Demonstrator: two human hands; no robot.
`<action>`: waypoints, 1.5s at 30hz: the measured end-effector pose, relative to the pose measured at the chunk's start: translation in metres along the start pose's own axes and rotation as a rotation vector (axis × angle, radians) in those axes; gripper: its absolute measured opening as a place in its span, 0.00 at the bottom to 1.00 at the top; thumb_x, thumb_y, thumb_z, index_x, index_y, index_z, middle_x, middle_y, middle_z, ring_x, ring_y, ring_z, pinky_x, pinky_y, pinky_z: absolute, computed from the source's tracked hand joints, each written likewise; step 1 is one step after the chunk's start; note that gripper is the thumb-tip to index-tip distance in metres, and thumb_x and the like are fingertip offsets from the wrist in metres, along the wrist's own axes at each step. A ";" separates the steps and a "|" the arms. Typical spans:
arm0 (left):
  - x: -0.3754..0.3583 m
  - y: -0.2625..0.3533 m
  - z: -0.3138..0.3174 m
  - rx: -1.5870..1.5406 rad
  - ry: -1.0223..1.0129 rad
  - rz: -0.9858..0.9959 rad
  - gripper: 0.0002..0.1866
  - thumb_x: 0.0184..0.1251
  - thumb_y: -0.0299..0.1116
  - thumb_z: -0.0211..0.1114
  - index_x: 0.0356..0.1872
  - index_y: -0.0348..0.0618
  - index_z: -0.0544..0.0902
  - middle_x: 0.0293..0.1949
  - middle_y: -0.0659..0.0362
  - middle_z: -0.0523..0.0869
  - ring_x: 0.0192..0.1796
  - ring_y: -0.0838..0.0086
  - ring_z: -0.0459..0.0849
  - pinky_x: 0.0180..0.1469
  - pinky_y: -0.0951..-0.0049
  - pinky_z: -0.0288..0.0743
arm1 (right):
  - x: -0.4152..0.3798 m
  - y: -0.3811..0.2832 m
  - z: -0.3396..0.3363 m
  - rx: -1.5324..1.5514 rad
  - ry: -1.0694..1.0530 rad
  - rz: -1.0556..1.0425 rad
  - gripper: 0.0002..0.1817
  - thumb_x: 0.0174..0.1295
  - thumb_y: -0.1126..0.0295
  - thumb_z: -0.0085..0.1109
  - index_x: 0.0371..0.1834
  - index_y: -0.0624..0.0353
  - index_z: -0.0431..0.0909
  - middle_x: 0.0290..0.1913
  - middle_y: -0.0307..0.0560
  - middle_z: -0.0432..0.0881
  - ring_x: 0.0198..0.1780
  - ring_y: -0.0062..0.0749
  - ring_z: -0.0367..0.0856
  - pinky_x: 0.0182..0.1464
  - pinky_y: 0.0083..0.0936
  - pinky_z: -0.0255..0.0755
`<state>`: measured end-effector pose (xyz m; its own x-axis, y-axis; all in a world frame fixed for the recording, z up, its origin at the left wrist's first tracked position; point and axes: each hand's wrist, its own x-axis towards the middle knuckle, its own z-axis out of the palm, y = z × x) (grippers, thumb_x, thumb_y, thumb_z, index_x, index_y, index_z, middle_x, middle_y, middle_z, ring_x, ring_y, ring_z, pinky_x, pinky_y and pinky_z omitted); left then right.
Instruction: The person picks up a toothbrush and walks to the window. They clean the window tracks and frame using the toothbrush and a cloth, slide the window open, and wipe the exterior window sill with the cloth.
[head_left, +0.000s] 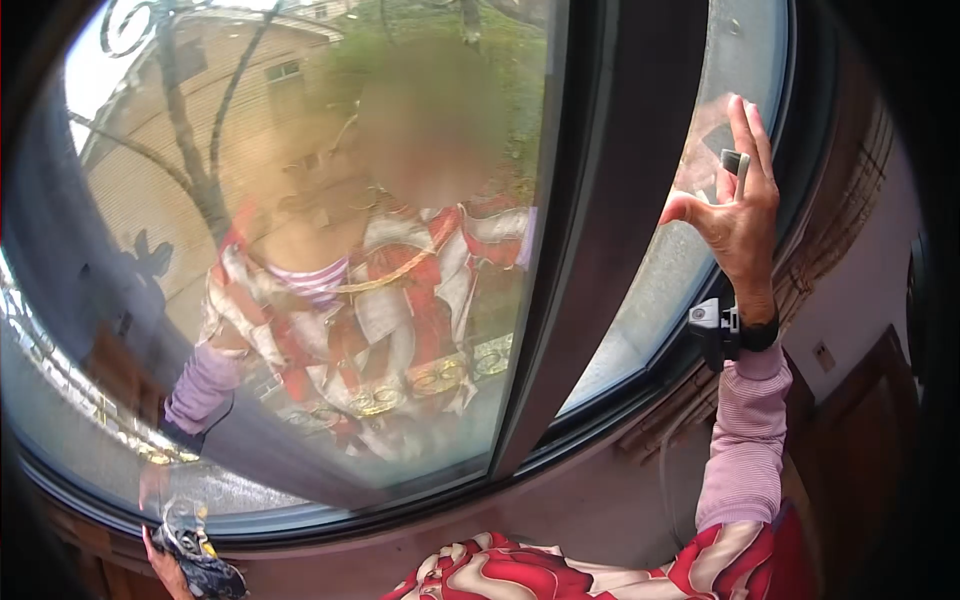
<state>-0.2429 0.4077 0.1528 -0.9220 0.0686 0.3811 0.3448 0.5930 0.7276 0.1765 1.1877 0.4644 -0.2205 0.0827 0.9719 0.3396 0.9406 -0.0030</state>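
Two hands are seen at the window glass (300, 250): a small grey latch (735, 162), likely hard and light, is pinched by the right hand (735, 215) up high, while a soft crumpled cloth (200, 560) is gripped by the left hand (165, 565) down low.

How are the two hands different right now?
The right hand is raised high against the window pane, while the left hand is down low by the sill. The right hand pinches a small grey handle; the left hand grips a crumpled dark cloth. The right hand shows fully; the left hand is mostly hidden by the cloth. Both wear pink sleeves.
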 end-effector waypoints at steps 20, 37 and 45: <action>0.006 0.075 0.046 -0.315 -0.105 -0.120 0.32 0.67 0.22 0.56 0.72 0.40 0.59 0.57 0.49 0.77 0.56 0.67 0.78 0.60 0.68 0.72 | -0.108 0.117 -0.040 -0.080 -0.317 0.638 0.56 0.34 0.26 0.66 0.50 0.71 0.73 0.43 0.64 0.81 0.49 0.47 0.82 0.50 0.38 0.77; -0.099 0.243 0.151 -0.355 -0.415 -0.002 0.31 0.68 0.26 0.57 0.71 0.41 0.60 0.57 0.50 0.77 0.57 0.68 0.77 0.60 0.68 0.72 | -0.112 0.093 -0.029 -0.026 -0.539 0.423 0.52 0.43 0.21 0.51 0.44 0.67 0.78 0.15 0.43 0.71 0.23 0.31 0.82 0.26 0.32 0.78; -0.185 0.328 0.244 -0.423 -0.791 0.114 0.31 0.68 0.27 0.57 0.71 0.41 0.60 0.58 0.50 0.77 0.57 0.68 0.77 0.59 0.68 0.73 | -0.105 0.072 -0.047 0.190 -0.686 0.595 0.49 0.47 0.24 0.56 0.45 0.67 0.78 0.15 0.36 0.67 0.20 0.20 0.74 0.23 0.23 0.70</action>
<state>-0.0028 0.7850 0.1817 -0.6761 0.7331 0.0737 0.3335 0.2154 0.9178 0.2669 1.2313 0.3732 -0.5711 0.6893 0.4458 0.4286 0.7135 -0.5542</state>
